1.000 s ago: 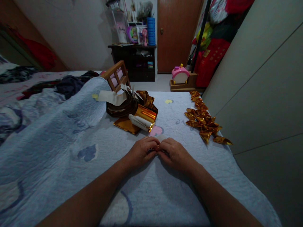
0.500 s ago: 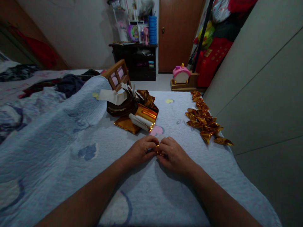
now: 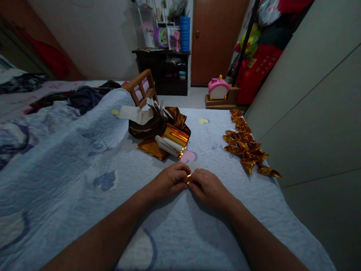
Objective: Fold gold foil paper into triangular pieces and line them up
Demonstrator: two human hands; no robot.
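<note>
Between my fingertips is a small piece of gold foil paper (image 3: 189,178), mostly hidden by the hands. My left hand (image 3: 175,178) is closed on its left side, thumb and fingers pinching. From the right, my right hand (image 3: 209,185) also pinches it, knuckles up, just above the bedspread. Ahead of the hands lies a stack of gold foil paper (image 3: 175,135) with loose sheets and white backing strips curling up. To the right, several folded gold foil pieces (image 3: 245,148) with pointed ends lie in a heap along the bed's edge.
The hands work over a light blue bedspread (image 3: 175,233) with heart patterns. Dark clothes (image 3: 84,99) lie at the far left. A wooden headrail (image 3: 142,88) stands behind the foil stack. A pale cabinet (image 3: 318,113) borders the right side. A pink toy (image 3: 219,88) sits beyond the bed.
My right hand has turned slightly and its fingers have closed further over the foil, so less of it shows. My left hand stays nearly in place. The view has shifted slightly.
</note>
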